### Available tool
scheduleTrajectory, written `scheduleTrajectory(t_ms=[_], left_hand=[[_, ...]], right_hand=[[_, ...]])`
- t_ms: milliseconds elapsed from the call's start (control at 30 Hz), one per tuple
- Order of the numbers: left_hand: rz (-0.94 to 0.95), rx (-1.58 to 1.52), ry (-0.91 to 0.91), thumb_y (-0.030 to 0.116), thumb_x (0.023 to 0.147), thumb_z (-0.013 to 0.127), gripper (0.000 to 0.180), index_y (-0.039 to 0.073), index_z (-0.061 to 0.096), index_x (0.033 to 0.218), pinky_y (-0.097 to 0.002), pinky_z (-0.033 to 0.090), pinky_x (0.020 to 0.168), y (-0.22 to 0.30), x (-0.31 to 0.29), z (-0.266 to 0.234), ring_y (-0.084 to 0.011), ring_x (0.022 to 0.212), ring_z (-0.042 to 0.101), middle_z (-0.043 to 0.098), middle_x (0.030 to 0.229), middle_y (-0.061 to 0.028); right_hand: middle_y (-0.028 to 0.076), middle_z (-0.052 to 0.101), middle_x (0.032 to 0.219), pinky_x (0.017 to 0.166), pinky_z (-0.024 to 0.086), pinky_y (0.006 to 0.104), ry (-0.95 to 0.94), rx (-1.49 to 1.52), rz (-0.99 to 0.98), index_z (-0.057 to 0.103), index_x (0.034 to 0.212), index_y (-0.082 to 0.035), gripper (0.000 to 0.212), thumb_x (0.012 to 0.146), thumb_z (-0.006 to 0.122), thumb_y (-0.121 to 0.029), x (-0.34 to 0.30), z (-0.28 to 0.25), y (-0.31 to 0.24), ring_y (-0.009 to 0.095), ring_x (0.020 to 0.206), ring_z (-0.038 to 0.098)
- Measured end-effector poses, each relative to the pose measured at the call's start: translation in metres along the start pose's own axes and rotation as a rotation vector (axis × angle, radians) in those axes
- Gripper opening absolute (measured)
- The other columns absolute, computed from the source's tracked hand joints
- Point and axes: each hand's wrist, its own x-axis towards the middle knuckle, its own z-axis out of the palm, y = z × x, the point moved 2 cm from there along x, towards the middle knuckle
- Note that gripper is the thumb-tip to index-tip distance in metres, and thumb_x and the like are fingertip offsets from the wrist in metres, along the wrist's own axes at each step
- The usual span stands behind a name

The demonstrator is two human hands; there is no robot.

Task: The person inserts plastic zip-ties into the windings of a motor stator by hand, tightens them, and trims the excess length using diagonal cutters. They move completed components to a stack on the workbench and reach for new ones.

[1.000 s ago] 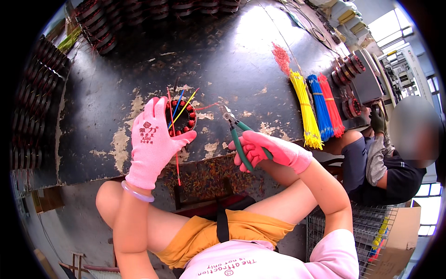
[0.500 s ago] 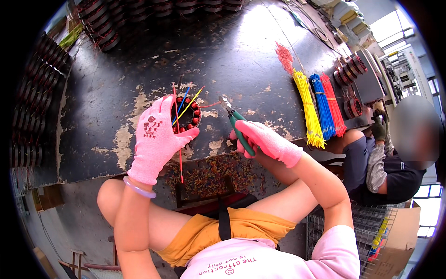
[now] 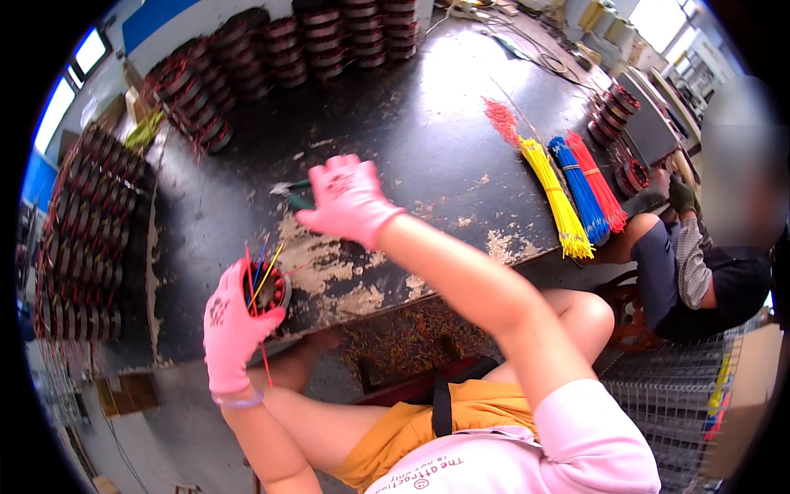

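Note:
My left hand [image 3: 228,323], in a pink glove, is closed around the edge of a round motor stator [image 3: 279,290] with red copper windings, near the table's front edge. Red, blue and yellow wires [image 3: 268,270] rise from the stator. One red wire [image 3: 266,364] hangs below the table edge. My right hand [image 3: 350,200], also pink-gloved and slightly blurred, is over the table beyond the stator, its fingers closed over green-handled cutting pliers [image 3: 285,189]. The jaws point left, and the handles are partly hidden under the hand.
Bundles of yellow [image 3: 556,198], blue [image 3: 581,191] and red wires [image 3: 599,185] lie on the right, beside small red pieces [image 3: 500,120]. Stacked stators [image 3: 86,239] line the left and the back. A co-worker [image 3: 691,247] sits at the right. Wire scraps [image 3: 411,346] lie below the table.
My right hand has carried the pliers left and farther over the table, away from the red wire. The head view has shifted; my left hand still holds the stator.

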Motion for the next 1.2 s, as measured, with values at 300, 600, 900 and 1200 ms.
scheduleTrajectory(t_ms=[300, 600, 900, 1200], left_hand=[[-0.119, 0.027, 0.007, 0.015, 0.068, 0.086, 0.094, 0.002, 0.042, 0.149, -0.0446, 0.047, 0.106, -0.027, -0.028, -0.016, -0.0406, 0.126, 0.057, 0.053, 0.143, -0.0206], [-0.331, 0.137, 0.068, 0.036, 0.063, 0.094, 0.105, 0.008, 0.043, 0.150, -0.0480, 0.051, 0.099, -0.014, -0.021, 0.001, -0.0437, 0.121, 0.060, 0.052, 0.143, -0.0244], [-0.290, 0.230, 0.089, 0.046, 0.067, 0.090, 0.101, 0.012, 0.044, 0.151, -0.0437, 0.051, 0.099, -0.006, -0.010, -0.006, -0.0359, 0.119, 0.061, 0.061, 0.132, -0.0168], [-0.380, 0.111, 0.279, 0.032, 0.062, 0.096, 0.107, -0.006, 0.043, 0.147, -0.0406, 0.047, 0.110, -0.096, -0.073, -0.058, -0.0358, 0.128, 0.058, 0.057, 0.140, -0.0237]], right_hand=[[0.025, 0.046, 0.151, 0.122, 0.026, 0.0535, 0.384, 0.490, -0.542, 0.051, 0.141, 0.002, 0.065, 0.094, 0.062, -0.042, -0.036, 0.050, 0.007, 0.040, 0.144, 0.040], [0.023, 0.040, 0.159, 0.127, 0.019, 0.0494, 0.126, 0.261, -0.706, 0.042, 0.151, -0.001, 0.079, 0.097, 0.054, -0.057, -0.060, 0.047, 0.128, 0.037, 0.151, 0.034], [0.022, 0.035, 0.163, 0.127, 0.016, 0.0446, 0.148, -0.021, -0.064, 0.039, 0.155, -0.001, 0.072, 0.101, 0.054, -0.047, 0.031, 0.039, 0.320, 0.035, 0.154, 0.027], [0.019, 0.040, 0.160, 0.127, 0.019, 0.0484, 0.224, 0.147, -0.329, 0.044, 0.152, -0.003, 0.061, 0.098, 0.059, -0.027, -0.048, 0.022, 0.219, 0.038, 0.152, 0.030]])
